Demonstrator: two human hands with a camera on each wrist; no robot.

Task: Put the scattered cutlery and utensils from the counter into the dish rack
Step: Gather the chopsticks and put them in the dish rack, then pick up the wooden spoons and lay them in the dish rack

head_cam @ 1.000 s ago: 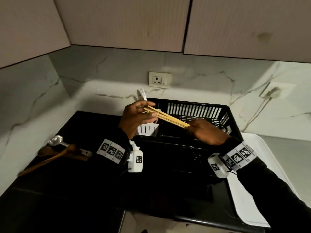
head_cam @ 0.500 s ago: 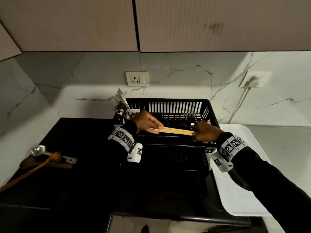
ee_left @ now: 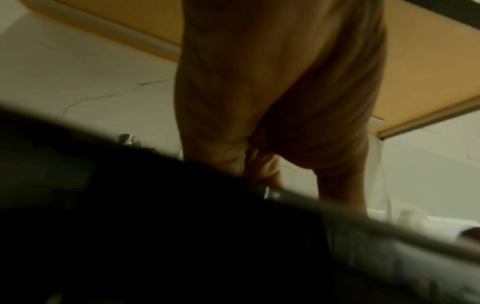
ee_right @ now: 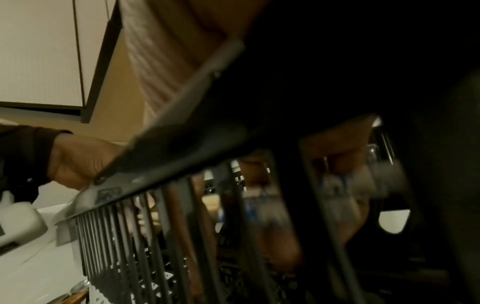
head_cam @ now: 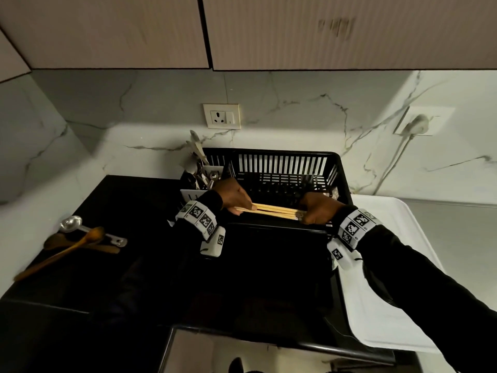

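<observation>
A bundle of pale wooden chopsticks (head_cam: 274,210) lies level just inside the near rim of the black dish rack (head_cam: 285,168). My left hand (head_cam: 246,207) pinches its left end. My right hand (head_cam: 304,215) is curled round its right end. A white cutlery holder (head_cam: 200,170) with several metal spoons stands at the rack's left corner. On the black counter (head_cam: 134,265) to the left lie a steel ladle (head_cam: 71,223) and two wooden spoons (head_cam: 67,247). The left wrist view shows only my palm (ee_left: 259,92) and a dark edge. Rack slats (ee_right: 155,236) fill the right wrist view.
A white tray (head_cam: 390,265) lies on the counter right of the rack. The marble wall behind carries a socket (head_cam: 222,116) and a plugged-in cable (head_cam: 415,125). Upper cabinets (head_cam: 322,30) hang overhead. The counter's front edge runs below my arms.
Both hands have brought the chopsticks down from a tilt above the cutlery holder to a level position at the rack's near rim. The utensils on the counter have not moved.
</observation>
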